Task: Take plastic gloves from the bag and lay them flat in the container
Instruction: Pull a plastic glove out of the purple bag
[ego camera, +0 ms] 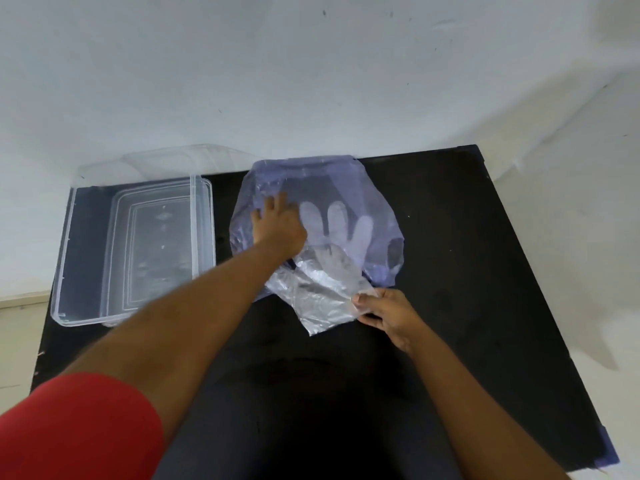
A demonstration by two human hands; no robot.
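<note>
Red sleeve point(76, 427) fills the near left corner, and from it the left arm reaches forward across the black tabletop point(467, 271). Fingers of the left hand point(277, 226) are spread and pressed flat on the bluish translucent bag point(346, 188), holding nothing. Fingers of the right hand point(384, 311) are pinched closed on the cuff edge of a clear plastic glove point(322, 292), thumb on top. That glove lies half out of the bag's near opening, its cuff crumpled on the tabletop just beside the right hand, its fingers inside the bag and showing pale through the film. Whether more gloves lie beneath it I cannot tell. Well to the left, apart from the bag, sits the clear rectangular container point(65, 258), open, near the tabletop's far left edge. Its clear lid point(166, 161) leans behind it against the white wall point(311, 81).
</note>
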